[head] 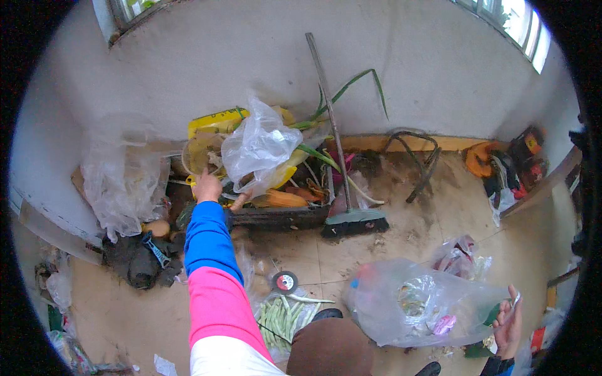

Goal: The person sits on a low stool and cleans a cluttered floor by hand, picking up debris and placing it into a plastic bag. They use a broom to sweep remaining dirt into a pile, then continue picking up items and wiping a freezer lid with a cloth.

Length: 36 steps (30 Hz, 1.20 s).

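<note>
My left hand (pixel 208 188) reaches to the left end of a dark crate (pixel 282 218). Its fingers are at a yellowish round mesh strainer (pixel 195 152), partly hidden, so their grip is unclear. Beside them a crumpled clear plastic bag (pixel 263 141) lies over the crate, on top of yellow packaging (pixel 218 120) and long green onions (pixel 322 157). An orange-brown vegetable (pixel 282 199) shows in the crate. At lower right my right hand (pixel 508 322) holds the edge of a large translucent plastic bag (pixel 385 305), which rests on the floor with mixed scraps inside.
A broom (pixel 355 221) leans upright against the wall, in front of the crate. Green beans (pixel 282 324) lie on plastic near my knee, below a small disc (pixel 285 282). More plastic bags (pixel 122 188) stand left. A bent dark frame (pixel 423 164) and orange tool (pixel 479 160) are right.
</note>
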{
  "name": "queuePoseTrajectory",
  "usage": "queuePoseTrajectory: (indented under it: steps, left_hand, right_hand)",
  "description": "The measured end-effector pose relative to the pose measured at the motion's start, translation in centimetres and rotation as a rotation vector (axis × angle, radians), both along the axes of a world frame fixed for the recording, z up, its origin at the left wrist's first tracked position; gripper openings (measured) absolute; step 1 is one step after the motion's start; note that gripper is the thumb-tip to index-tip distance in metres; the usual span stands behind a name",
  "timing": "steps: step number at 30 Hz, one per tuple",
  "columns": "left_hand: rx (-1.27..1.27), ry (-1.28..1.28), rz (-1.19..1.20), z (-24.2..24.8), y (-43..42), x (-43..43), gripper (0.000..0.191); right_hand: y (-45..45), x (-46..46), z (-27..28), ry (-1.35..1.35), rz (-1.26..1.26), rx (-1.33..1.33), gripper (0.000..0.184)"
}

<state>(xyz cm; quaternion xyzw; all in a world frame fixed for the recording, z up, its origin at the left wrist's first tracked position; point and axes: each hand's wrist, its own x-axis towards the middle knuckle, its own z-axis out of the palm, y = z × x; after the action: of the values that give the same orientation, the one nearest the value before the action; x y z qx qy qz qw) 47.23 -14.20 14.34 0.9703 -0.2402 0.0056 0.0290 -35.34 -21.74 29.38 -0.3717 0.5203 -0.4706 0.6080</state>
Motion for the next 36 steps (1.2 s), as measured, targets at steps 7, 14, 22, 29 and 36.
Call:
queuePoseTrajectory:
  steps: [7, 14, 22, 29, 36]
  left_hand:
    - [0.070, 0.031, -0.089, 1.6, 1.0, -0.4, 0.038]
    - [-0.310, -0.075, -0.201, 7.0, 4.9, -5.1, 0.028]
    - [-0.359, -0.311, -0.704, 19.1, 13.4, -20.0, 0.024]
    - [-0.441, -0.054, -1.126, 31.7, 16.7, -39.8, 0.025]
    - [-0.428, 1.051, -1.385, 31.8, 10.5, -54.0, 0.030]
  right_hand:
    - [-0.2, 0.8, 0.1, 0.000, -0.015, -0.005, 0.052]
    - [0.8, -0.4, 0.2, -0.056, 0.100, -0.039, 0.050]
    - [0.9, -3.1, -0.5, -0.194, 0.237, -0.047, 0.047]
    - [0.8, -5.8, -1.0, -0.310, 0.347, -0.034, 0.046]
    - [1.6, -6.8, -1.1, -0.329, 0.443, -0.029, 0.047]
